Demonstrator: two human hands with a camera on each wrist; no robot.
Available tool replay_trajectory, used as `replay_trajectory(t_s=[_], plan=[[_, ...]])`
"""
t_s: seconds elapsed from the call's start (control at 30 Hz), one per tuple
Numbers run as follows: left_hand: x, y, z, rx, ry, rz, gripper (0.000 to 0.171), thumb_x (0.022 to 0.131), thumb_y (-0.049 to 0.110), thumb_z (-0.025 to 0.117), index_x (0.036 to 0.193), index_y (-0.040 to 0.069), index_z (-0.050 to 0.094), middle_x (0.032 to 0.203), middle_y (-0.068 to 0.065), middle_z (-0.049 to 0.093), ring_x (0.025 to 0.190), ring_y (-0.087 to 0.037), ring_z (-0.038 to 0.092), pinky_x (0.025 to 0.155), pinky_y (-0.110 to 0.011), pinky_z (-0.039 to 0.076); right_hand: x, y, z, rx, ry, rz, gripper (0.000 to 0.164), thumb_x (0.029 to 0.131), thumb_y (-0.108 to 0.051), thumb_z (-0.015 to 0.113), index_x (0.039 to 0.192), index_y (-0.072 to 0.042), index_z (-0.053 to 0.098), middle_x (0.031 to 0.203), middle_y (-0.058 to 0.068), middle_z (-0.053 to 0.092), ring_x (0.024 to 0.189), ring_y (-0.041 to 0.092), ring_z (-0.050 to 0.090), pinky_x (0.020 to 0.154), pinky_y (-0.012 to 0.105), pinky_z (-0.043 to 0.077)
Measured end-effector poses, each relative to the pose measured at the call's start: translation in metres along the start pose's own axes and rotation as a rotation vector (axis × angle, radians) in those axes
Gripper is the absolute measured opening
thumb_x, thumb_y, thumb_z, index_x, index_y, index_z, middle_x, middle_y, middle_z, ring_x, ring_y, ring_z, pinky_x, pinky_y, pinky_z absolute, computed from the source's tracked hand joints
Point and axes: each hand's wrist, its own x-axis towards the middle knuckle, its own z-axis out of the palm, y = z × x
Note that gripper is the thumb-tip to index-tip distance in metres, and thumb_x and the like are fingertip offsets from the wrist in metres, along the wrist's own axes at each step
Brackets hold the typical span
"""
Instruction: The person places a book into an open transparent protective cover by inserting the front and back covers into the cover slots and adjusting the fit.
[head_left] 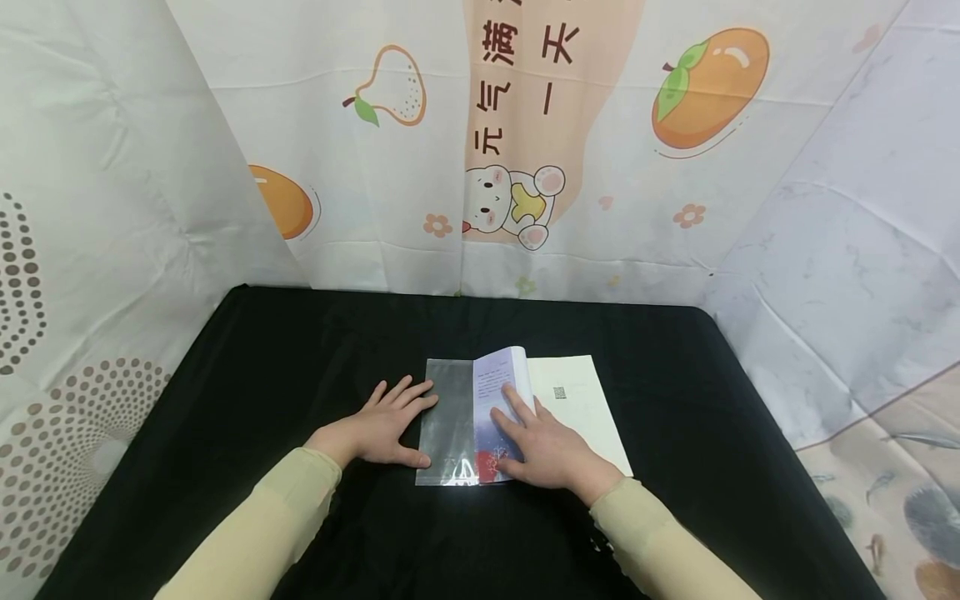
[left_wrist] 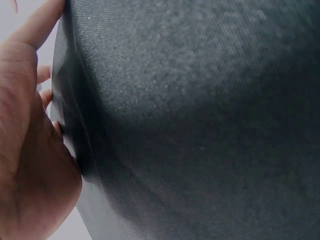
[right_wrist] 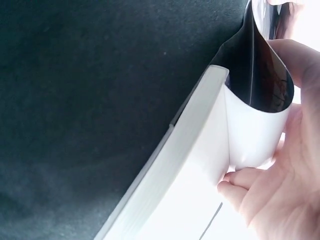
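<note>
A book lies on the black tablecloth, a cream page with a small printed square facing up. Its purple-blue cover, red at the lower corner, bends over in a rounded curl; the right wrist view looks into this white-backed loop. A clear plastic book cover extends flat to the left from under it. My left hand rests with fingers spread at the plastic's left edge. With fingers extended, my right hand presses on the bent cover, its other fingertips beside the page in the right wrist view.
Black cloth covers the table around the book, with slight wrinkles in the left wrist view. Printed white curtains hang behind the table's far edge and along both sides.
</note>
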Motion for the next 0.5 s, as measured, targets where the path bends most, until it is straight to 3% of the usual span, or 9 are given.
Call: replay_trajectory(t_s=[0.5], plan=[[0.0, 0.0006, -0.0001, -0.006, 0.006, 0.001, 0.096, 0.078, 0.07, 0.062, 0.152, 0.02, 0.027, 0.161, -0.003, 0.012, 0.144, -0.033, 0.0, 0.112, -0.065, 0.005, 0.0004, -0.0023, -0.0012, -0.017, -0.003, 0.006, 0.073, 0.088, -0.055, 0.059, 0.148, -0.019, 0.037, 0.16, 0.012, 0.011, 0.132, 0.052, 0.028, 0.1, 0.056, 0.041]])
